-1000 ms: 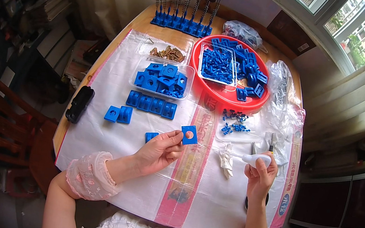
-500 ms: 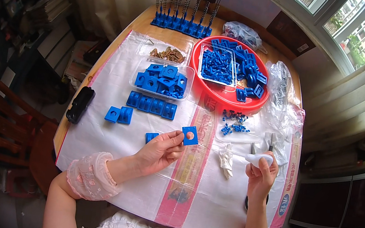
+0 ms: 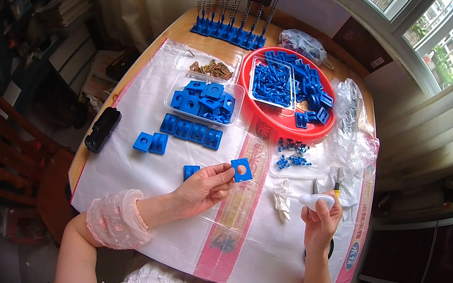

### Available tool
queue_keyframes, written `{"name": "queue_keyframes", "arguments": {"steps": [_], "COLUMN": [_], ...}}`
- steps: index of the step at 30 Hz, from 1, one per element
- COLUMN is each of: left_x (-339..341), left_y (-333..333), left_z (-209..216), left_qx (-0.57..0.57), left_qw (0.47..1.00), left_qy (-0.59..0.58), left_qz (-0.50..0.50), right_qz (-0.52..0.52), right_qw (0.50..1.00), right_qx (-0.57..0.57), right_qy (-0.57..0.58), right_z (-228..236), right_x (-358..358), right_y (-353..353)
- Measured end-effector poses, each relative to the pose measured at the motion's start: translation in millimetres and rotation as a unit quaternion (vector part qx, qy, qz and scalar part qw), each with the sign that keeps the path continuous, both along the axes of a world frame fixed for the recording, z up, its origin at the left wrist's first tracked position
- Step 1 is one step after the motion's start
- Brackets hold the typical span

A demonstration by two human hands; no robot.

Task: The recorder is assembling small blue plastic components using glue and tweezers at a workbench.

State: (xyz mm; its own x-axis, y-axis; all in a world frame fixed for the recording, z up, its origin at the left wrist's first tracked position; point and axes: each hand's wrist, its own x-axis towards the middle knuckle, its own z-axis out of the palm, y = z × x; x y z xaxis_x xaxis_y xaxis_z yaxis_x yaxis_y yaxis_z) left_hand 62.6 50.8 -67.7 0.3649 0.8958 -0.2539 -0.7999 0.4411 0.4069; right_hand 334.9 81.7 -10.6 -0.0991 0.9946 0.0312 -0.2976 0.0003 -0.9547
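Near the centre of the frame, the left hand [image 3: 202, 192] pinches a blue plate [image 3: 247, 171] between thumb and fingers; the plate is tilted, its round hole facing up. Right of centre, the right hand [image 3: 320, 225] grasps a white bottle [image 3: 316, 202], its thin nozzle pointing left over a crumpled tissue [image 3: 281, 205]. Just beside the left hand, a blue block [image 3: 190, 170] lies on the white sheet [image 3: 126, 176]. Left of centre are a pair of blue pieces [image 3: 150, 142] and a row of four blocks [image 3: 190, 131]. Above the row, a clear tub [image 3: 241, 100] holds more plates. A red tray [image 3: 301, 134] of blue parts fills the upper right of the table, with small pieces [image 3: 292, 158] below it.
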Motion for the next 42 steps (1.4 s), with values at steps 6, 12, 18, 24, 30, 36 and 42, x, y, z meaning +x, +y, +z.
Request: {"name": "queue_keyframes", "arguments": {"steps": [6,12,18,24,30,36,42], "left_x": [1,3,4,8,4,2,0], "left_y": [0,0,0,-2,2,7,8], "left_z": [3,9,4,22,25,29,28], "left_qx": [-0.011,-0.013,0.015,-0.006,-0.004,-0.008,0.004], "left_qw": [1.0,0.999,0.995,0.975,0.962,0.961,0.957], "left_qy": [0.012,0.047,0.096,0.22,0.274,0.276,0.289], "left_qz": [0.005,0.01,0.007,0.013,-0.014,-0.026,-0.012], "right_qz": [-0.003,-0.006,-0.009,-0.011,-0.018,-0.014,-0.01], "right_qw": [1.0,1.0,0.999,0.999,0.999,0.999,1.0], "right_qx": [0.005,0.012,0.022,0.024,0.028,0.022,0.019], "right_qy": [-0.008,0.011,0.023,0.025,0.033,0.026,0.001], "right_z": [0,-1,2,0,2,2,-1], "right_x": [0,4,6,8,11,15,15], "right_y": [0,3,4,5,6,9,11]}}
